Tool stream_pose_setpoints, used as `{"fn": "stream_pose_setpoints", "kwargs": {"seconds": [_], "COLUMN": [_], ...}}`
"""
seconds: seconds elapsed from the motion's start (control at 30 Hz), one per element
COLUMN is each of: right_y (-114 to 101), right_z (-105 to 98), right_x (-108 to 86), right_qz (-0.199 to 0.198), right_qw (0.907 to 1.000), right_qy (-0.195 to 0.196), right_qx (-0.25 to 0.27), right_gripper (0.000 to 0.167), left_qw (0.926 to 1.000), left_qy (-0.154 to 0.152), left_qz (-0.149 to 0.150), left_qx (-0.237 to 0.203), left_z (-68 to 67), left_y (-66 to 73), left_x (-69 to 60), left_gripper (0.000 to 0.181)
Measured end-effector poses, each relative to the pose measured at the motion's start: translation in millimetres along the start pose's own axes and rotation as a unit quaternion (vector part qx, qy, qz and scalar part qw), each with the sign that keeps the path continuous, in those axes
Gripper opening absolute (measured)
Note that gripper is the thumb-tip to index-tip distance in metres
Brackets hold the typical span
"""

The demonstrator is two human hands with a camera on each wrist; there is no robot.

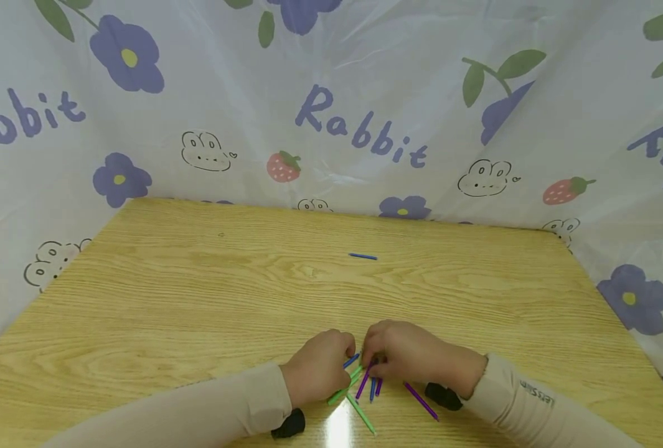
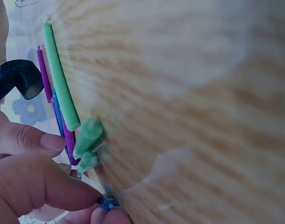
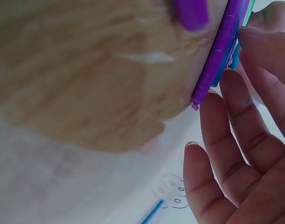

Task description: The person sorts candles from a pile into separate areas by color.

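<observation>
Beige sleeves [image 1: 197, 407] over a wood-grain table [image 1: 197, 298], coloured sticks [image 1: 373, 390] between the cuffs.
The right hand [image 1: 408, 351] has bent fingers at the purple sticks [image 1: 362, 382]; whether they grip one, I cannot tell. The left hand [image 1: 319, 367] pinches a blue stick [image 1: 351, 360] between thumb and finger. Green sticks [image 1: 362, 415] lie just beside it, well forward of the table's back edge; a lone blue stick [image 1: 363, 256] lies nearer that edge.

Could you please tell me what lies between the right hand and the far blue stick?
Only bare tabletop separates the right hand from the far blue stick in the head view.
</observation>
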State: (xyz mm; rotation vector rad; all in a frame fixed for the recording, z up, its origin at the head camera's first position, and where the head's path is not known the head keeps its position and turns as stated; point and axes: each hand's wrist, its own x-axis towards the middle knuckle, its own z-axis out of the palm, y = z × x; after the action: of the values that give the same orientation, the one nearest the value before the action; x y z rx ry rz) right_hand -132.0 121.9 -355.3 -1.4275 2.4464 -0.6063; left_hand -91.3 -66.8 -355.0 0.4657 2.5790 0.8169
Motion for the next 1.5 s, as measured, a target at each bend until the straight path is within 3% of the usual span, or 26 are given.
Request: {"fn": "stream_pose_setpoints", "kwargs": {"seconds": [0.43,0.63,0.97,1.5], "right_y": [-3.6,-5.7,-5.1,-1.6], "right_z": [-0.8,-1.0,-0.5,3.2], "right_x": [0.5,1.1,-0.5,0.3], "right_qz": [0.02,0.019,-0.021,-0.053], "right_qw": [0.9992,0.9992,0.9988,0.998], "right_qy": [-0.028,-0.034,-0.024,-0.025], "right_qx": [-0.019,-0.014,-0.036,-0.023], "right_gripper": [0.007,0.007,0.008,0.014], "left_qw": [1.0,0.9992,0.9966,0.9908], "left_qy": [0.001,0.001,0.0,0.045], "left_qz": [0.004,0.003,0.004,0.04], "left_qx": [-0.007,-0.04,-0.082,-0.121], "left_z": [0.0,-0.2,-2.7,-15.5], "left_y": [-0.7,-2.7,-5.1,-20.2], "left_x": [0.3,-0.6,-2.2,2.3], "left_gripper": [0.024,0.025,0.026,0.026]}}
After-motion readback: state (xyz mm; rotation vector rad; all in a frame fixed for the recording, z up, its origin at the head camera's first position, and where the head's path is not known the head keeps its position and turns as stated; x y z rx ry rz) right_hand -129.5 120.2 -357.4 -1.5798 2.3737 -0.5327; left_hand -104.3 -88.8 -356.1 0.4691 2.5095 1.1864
